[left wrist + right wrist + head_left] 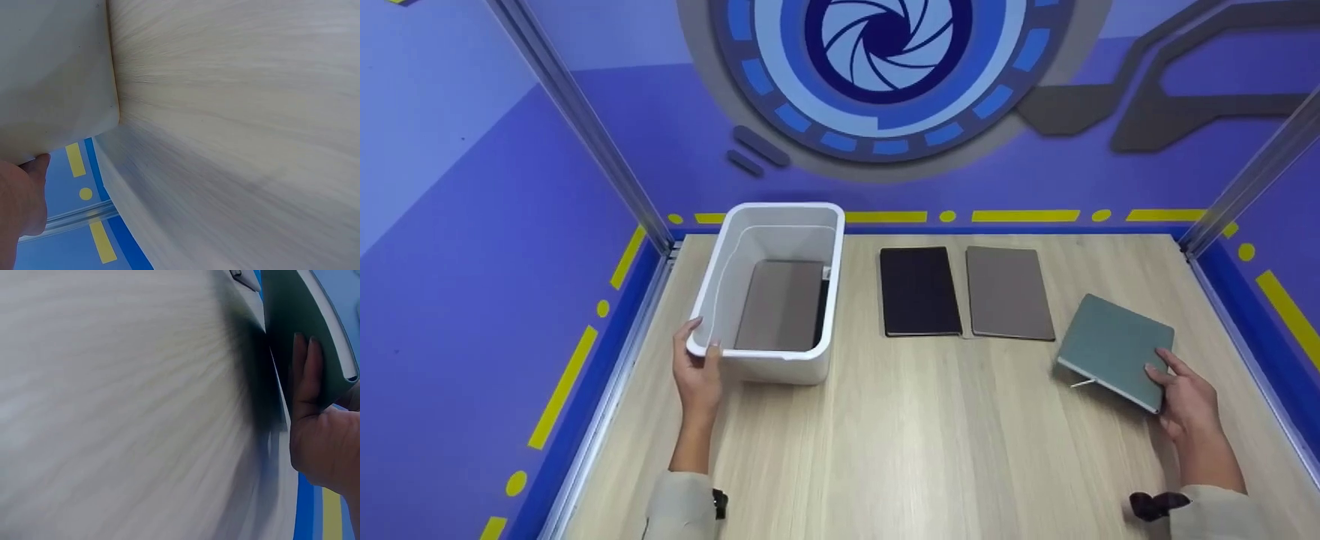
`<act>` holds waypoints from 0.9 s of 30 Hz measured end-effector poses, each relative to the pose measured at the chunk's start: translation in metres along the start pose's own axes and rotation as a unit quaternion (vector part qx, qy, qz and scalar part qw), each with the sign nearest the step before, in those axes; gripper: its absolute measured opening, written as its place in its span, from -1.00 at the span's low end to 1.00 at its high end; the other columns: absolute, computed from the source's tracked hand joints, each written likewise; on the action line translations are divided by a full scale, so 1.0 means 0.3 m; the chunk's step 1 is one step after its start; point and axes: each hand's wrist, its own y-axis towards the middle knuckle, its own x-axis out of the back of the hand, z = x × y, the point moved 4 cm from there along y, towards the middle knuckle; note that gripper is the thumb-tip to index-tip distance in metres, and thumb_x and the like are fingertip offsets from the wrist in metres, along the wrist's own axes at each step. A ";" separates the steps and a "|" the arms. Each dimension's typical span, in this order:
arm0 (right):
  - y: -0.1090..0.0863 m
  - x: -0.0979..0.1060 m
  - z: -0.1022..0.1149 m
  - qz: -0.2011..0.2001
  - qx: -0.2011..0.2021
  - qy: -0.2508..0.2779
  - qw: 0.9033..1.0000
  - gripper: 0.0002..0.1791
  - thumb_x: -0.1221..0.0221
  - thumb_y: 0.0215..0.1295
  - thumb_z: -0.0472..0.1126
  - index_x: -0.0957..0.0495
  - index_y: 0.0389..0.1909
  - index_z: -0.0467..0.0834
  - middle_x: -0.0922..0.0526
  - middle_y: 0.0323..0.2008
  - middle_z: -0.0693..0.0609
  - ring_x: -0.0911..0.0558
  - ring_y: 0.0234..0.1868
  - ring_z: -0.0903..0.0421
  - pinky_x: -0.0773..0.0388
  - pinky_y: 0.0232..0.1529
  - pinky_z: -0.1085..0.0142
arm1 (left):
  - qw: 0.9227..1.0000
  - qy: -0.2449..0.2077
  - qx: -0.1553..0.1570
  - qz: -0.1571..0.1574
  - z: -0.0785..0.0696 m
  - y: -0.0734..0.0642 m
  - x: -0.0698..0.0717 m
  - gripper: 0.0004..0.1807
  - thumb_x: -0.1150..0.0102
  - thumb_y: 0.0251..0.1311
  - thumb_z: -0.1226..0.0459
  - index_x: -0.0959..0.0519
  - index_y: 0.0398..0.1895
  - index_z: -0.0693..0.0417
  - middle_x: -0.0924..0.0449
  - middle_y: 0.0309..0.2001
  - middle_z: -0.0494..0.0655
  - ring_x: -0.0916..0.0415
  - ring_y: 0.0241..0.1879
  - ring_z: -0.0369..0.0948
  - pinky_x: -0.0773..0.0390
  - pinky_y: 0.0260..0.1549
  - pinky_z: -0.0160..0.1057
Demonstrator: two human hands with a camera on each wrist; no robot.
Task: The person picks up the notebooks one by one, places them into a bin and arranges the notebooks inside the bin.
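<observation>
My right hand (1191, 394) holds a green notebook (1117, 349) by its right edge, thumb on top and fingers beneath. The notebook is raised off the table and tilted, a pale ribbon hanging from its near edge; in the right wrist view two fingers (308, 374) lie along its underside. At the near left corner of a white plastic bin (775, 367), my left hand (699, 379) grips the rim. Inside the bin lies a taupe notebook (781, 304), with a dark item (820, 311) partly showing at its right side.
Right of the bin, a black notebook (920, 291) and a second taupe notebook (1009, 292) lie side by side on the wooden table (915, 450). Blue-purple panels (607, 135) and metal posts (585, 120) bound the table at the back and sides.
</observation>
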 end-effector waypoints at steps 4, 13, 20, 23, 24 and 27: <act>-0.010 -0.001 0.014 -0.003 0.005 0.027 1.000 -0.07 -0.27 0.53 -0.10 0.06 0.68 0.38 0.44 0.68 0.44 0.25 0.70 0.33 -0.56 -0.21 0.63 | 1.000 -0.002 -0.001 0.001 -0.002 -0.003 -0.002 -0.44 -0.13 0.36 0.50 -0.41 0.44 0.21 -0.49 0.25 0.29 -0.52 0.11 -0.15 -0.52 0.04 -0.48; -0.053 -0.038 0.057 -0.009 0.030 0.059 0.998 -0.15 -0.26 0.53 -0.14 -0.06 0.66 0.38 0.37 0.67 0.52 0.28 0.70 0.37 -0.56 -0.24 0.63 | 1.000 0.005 -0.007 0.001 -0.003 -0.001 0.004 -0.44 -0.13 0.36 0.49 -0.41 0.44 0.21 -0.49 0.26 0.27 -0.50 0.12 -0.13 -0.51 0.05 -0.48; -0.086 -0.096 0.087 0.014 0.037 0.077 0.996 -0.15 -0.26 0.52 -0.16 -0.09 0.65 0.37 0.40 0.68 0.49 0.29 0.72 0.31 -0.62 -0.24 0.57 | 1.000 0.006 -0.011 -0.002 -0.004 0.001 0.003 -0.44 -0.13 0.36 0.48 -0.43 0.43 0.19 -0.51 0.27 0.29 -0.51 0.08 -0.25 -0.51 0.05 -0.49; -0.098 -0.119 0.098 0.022 0.042 0.065 0.997 -0.16 -0.25 0.53 -0.13 -0.07 0.66 0.37 0.41 0.68 0.48 0.33 0.72 0.29 -0.63 -0.05 0.57 | 1.000 0.004 -0.007 0.001 -0.002 0.001 0.003 -0.45 -0.14 0.36 0.49 -0.43 0.43 0.21 -0.51 0.27 0.31 -0.52 0.09 -0.23 -0.51 0.05 -0.49; -0.102 -0.127 0.101 0.025 0.044 0.060 0.997 -0.16 -0.25 0.54 -0.13 -0.07 0.66 0.37 0.41 0.68 0.48 0.34 0.72 0.29 -0.60 0.12 0.54 | 1.000 0.006 -0.006 0.001 -0.001 0.000 0.003 -0.44 -0.14 0.36 0.49 -0.42 0.43 0.20 -0.51 0.27 0.31 -0.52 0.09 -0.23 -0.51 0.05 -0.49; -0.110 -0.159 0.108 0.037 0.050 0.047 0.997 -0.17 -0.23 0.55 -0.12 -0.06 0.66 0.36 0.42 0.69 0.46 0.36 0.72 0.29 -0.35 0.44 0.49 | 1.000 0.009 0.000 0.003 -0.003 -0.002 0.007 -0.44 -0.14 0.37 0.48 -0.42 0.44 0.19 -0.51 0.25 0.29 -0.52 0.08 -0.25 -0.52 0.03 -0.50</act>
